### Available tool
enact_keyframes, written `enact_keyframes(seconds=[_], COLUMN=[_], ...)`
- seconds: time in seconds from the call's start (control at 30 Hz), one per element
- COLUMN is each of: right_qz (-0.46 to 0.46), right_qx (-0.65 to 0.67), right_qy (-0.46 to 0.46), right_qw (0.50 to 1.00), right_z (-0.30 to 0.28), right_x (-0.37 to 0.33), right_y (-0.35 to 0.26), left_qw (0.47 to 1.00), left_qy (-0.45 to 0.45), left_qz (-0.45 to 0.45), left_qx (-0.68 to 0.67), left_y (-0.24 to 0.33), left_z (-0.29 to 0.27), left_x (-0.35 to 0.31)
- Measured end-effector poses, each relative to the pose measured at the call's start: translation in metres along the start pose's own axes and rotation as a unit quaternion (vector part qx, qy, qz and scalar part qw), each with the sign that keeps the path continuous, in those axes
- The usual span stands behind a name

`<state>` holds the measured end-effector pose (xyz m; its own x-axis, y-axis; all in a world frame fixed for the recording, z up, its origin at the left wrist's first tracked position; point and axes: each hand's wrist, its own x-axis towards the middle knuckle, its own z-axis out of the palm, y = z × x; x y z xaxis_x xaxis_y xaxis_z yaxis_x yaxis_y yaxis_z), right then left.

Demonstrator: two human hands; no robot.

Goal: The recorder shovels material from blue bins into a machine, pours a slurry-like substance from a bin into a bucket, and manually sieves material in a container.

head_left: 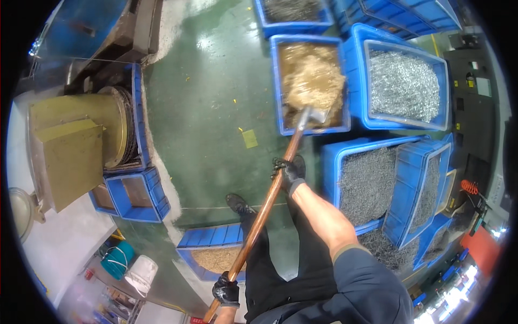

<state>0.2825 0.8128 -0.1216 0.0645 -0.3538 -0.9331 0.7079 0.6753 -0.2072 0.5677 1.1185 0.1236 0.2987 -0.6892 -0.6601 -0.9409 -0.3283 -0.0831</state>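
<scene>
A shovel (265, 208) with a long brown wooden handle runs diagonally from the lower left up to the far bins. My right hand (290, 173), in a black glove, is wrapped round the upper part of the handle. Lower down, near my left thigh, my left hand (225, 290) grips the handle, also in a black glove. The metal shovel head (318, 115) is at the near end of a blue bin (276, 89), against a wet-looking tan mass (314, 81) inside. That mass is blurred, and part of the blade is hidden.
Right of that bin stands a blue bin (364, 86) of shiny metal pieces (404, 83). Nearer are bins of dark grey pieces (367, 181), one blue bin (413, 189) tilted on them. A bin of tan grains (216, 259) sits by my left leg. Machinery (70, 156) stands left of the green floor (210, 119).
</scene>
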Motion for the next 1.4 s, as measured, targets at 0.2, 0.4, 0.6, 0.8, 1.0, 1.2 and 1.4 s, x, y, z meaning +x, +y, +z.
enact_keyframes(seconds=[0.2,0.4,0.6,0.8,1.0,1.2,1.4], right_qz=[0.005,-0.007,0.008,0.012,-0.023,-0.046,-0.029], right_qx=[0.034,0.035,0.029,0.009,-0.005,-0.05,-0.126], right_qy=[0.0,-0.008,-0.038,-0.028,-0.015,-0.005,-0.028], right_qw=[0.999,0.999,0.999,1.0,1.0,0.998,0.991], right_z=[0.013,0.016,0.021,0.03,0.063,0.07,0.155], right_x=[-0.002,0.0,-0.028,-0.07,-0.147,-0.196,-0.299], right_y=[-0.002,-0.002,0.007,0.009,0.008,0.017,0.021], left_qw=[0.999,0.998,0.996,0.996,0.992,0.998,0.995], left_qy=[0.037,0.06,0.082,0.089,0.11,0.061,0.033], left_qz=[0.009,0.008,0.015,0.026,0.009,0.003,-0.074], left_qx=[-0.025,0.028,-0.024,0.011,0.062,0.005,-0.056], left_y=[-0.001,-0.008,-0.012,-0.036,-0.051,-0.065,-0.1], left_z=[0.005,0.023,-0.009,-0.018,-0.057,-0.134,-0.16], left_x=[0.007,0.018,-0.009,-0.046,-0.111,-0.168,-0.228])
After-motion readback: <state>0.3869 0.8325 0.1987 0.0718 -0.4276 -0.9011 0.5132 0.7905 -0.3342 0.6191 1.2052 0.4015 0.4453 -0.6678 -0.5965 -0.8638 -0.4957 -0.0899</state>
